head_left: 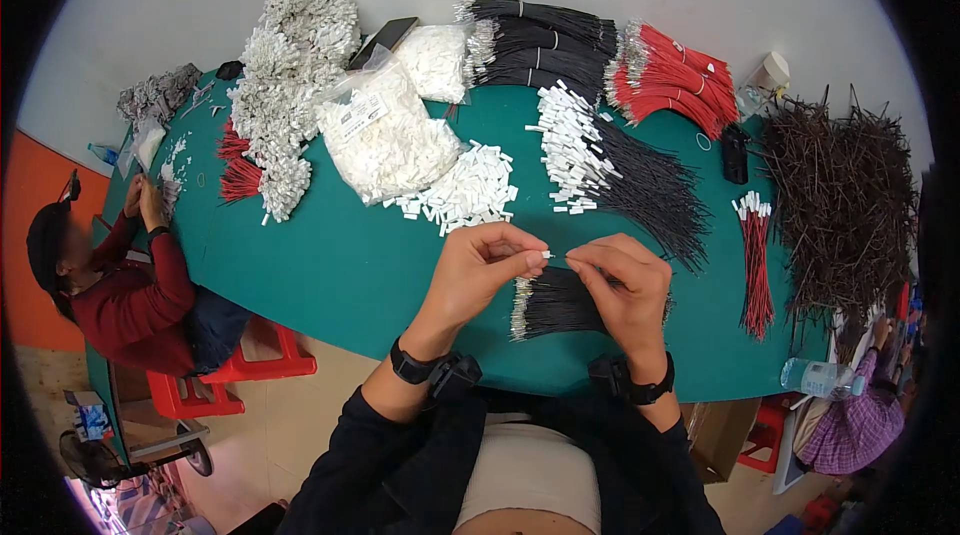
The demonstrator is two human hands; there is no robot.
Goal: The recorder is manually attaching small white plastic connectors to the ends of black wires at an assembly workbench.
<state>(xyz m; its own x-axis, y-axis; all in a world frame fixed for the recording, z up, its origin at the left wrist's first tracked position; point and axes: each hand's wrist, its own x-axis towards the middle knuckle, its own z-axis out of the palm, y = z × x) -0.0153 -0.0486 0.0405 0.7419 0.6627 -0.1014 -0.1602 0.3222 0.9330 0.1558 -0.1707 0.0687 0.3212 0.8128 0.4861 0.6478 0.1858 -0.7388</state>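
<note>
In front of me, above the table, my left hand (478,267) pinches a small white plastic connector housing (547,255) between thumb and forefinger. Facing it, my right hand (630,285) is closed on a thin dark wire, whose short metal-looking tip points at the housing. Whether the tip has entered the housing is too small to tell. Beneath my hands lies a bundle of black wires (562,305) with bare metal ends on its left side. Just beyond my left hand spreads a heap of loose white housings (470,187). Black wires fitted with white housings (575,147) fan out past my right hand.
Clear bags of white housings (385,135), black wire bundles (545,35) and red wire bundles (680,80) line the green table's (330,265) far side. Dark brown wires (840,205) pile up at right, near a plastic bottle (815,377). A co-worker (125,300) sits at left.
</note>
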